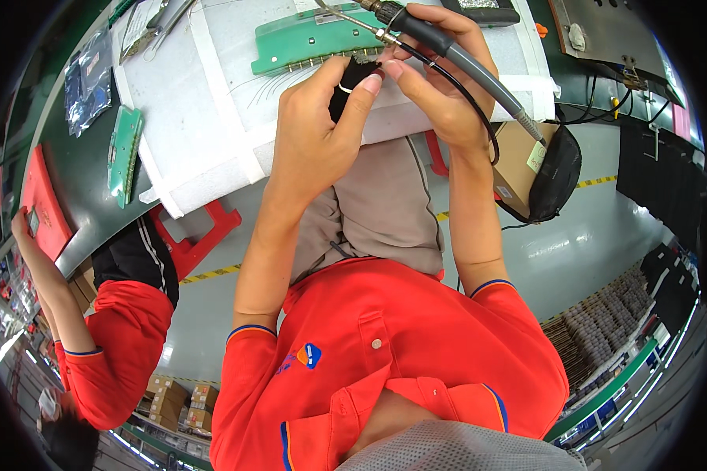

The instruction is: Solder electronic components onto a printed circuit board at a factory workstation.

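My left hand (318, 133) is closed around a black bundle (356, 77), apparently thin wires, with a white band tied about it. My right hand (452, 86) holds a soldering iron (428, 35) with a dark handle and a thin metal side tube. The right thumb and fingertips also meet the left fingers at the bundle's end; what they pinch there is too small to tell. Just beyond both hands lies a green circuit board (298, 41) with a row of metal pins along its near edge. Fine dark wires (271, 90) stick out below it.
White foam padding (204, 133) covers the bench. At left are a second green board (123, 153), a silvery bag (89, 82) and tweezers (165, 31). A co-worker's hand (22, 224) touches a red tray (45, 200). A cardboard box (514, 157) and black bag (556, 177) stand right.
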Motion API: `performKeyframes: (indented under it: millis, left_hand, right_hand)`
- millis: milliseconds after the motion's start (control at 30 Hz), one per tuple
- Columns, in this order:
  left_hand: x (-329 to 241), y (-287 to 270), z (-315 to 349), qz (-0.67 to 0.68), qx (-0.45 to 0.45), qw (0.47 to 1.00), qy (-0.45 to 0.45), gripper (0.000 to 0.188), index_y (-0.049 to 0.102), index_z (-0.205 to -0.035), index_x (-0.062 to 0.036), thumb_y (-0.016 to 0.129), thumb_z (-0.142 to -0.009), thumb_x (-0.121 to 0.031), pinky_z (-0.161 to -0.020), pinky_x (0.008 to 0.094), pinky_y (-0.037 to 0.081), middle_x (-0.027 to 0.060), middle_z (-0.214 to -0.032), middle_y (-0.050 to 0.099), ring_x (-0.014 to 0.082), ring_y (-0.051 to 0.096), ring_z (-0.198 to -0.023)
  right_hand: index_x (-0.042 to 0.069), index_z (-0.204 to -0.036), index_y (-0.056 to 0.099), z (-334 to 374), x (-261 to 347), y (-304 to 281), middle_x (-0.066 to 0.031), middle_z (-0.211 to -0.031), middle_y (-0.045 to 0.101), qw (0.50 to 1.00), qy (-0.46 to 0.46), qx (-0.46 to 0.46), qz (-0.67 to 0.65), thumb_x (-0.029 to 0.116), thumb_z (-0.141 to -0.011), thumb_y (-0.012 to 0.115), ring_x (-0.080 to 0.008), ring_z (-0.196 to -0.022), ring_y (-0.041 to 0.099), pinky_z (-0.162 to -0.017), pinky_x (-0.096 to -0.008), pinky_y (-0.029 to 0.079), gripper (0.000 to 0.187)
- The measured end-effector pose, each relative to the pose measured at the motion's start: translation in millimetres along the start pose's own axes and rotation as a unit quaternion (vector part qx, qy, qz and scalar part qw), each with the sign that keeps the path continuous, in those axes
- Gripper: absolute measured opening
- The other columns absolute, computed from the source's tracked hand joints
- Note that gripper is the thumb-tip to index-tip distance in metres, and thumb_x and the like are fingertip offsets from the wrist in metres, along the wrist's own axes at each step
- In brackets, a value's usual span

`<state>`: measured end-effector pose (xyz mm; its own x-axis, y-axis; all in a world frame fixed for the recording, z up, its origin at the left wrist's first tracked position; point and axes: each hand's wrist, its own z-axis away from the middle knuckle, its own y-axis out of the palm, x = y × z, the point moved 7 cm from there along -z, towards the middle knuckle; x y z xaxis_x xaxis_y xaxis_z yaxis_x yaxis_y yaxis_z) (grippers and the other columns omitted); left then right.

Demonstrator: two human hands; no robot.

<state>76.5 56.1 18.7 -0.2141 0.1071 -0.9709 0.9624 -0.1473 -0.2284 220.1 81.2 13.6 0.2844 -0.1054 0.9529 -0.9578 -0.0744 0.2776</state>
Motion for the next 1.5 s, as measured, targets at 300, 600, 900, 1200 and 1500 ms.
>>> performKeyframes:
  millis: [300, 600, 900, 1200, 1500]
  left_hand:
    - [9, -9, 2, 0.066, -0.061, 0.995, -0.052, 0.015, 0.059, -0.098, 0.002, 0.064, -0.09, -0.01, -0.053, 0.0227, 0.038, 0.0027, -0.073, 0.061, 0.0048, 0.048, -0.061]
    - [-11, -6, -8, -0.022, -0.063, 0.998, 0.003, 0.018, 0.058, -0.105, 0.0028, 0.062, -0.092, -0.01, -0.075, 0.028, 0.046, 0.0095, -0.092, 0.063, 0.0133, 0.054, -0.084]
    - [-4, -5, 3, 0.03, -0.056, 0.998, -0.013, 0.012, 0.056, -0.099, 0.0009, 0.058, -0.094, -0.01, -0.063, 0.0212, 0.038, -0.0011, -0.081, 0.054, 0.0056, 0.046, -0.07]
    - [-16, -26, 3, -0.021, -0.065, 0.998, -0.016, 0.014, 0.057, -0.095, 0.0009, 0.061, -0.093, -0.013, -0.068, 0.0229, 0.041, 0.0008, -0.083, 0.055, 0.0077, 0.048, -0.074]
    - [-16, -35, 6, -0.031, -0.09, 0.995, -0.013, 0.015, 0.057, -0.088, 0.0016, 0.063, -0.091, -0.012, -0.061, 0.023, 0.038, -0.0012, -0.075, 0.054, 0.0059, 0.045, -0.069]
  right_hand:
    - [-0.003, -0.123, 0.048, -2, -4, 0, -0.0093, -0.102, 0.059, 1.0, -0.016, -0.012, 0.016, -0.008, -0.08, 0.068, -0.0117, -0.089, 0.06, -0.081, -0.0239, 0.051, 0.048]
    - [0.002, -0.117, 0.057, -2, 20, -7, -0.0035, -0.096, 0.062, 0.986, -0.055, 0.0, 0.156, 0.003, -0.077, 0.073, -0.01, -0.086, 0.06, -0.077, -0.0268, 0.051, 0.043]
    - [0.0, -0.121, 0.054, 7, 26, 3, -0.0067, -0.101, 0.064, 0.993, -0.045, 0.023, 0.106, -0.002, -0.079, 0.066, -0.0088, -0.087, 0.061, -0.078, -0.0246, 0.05, 0.044]
    - [0.001, -0.121, 0.055, 2, 28, 1, -0.0045, -0.097, 0.063, 0.993, -0.04, 0.006, 0.112, -0.002, -0.079, 0.066, -0.0073, -0.087, 0.059, -0.077, -0.0237, 0.049, 0.044]
    - [0.001, -0.118, 0.055, 11, 29, -5, -0.0055, -0.105, 0.061, 0.995, -0.043, -0.033, 0.089, 0.006, -0.084, 0.068, -0.0082, -0.096, 0.056, -0.083, -0.0247, 0.047, 0.037]
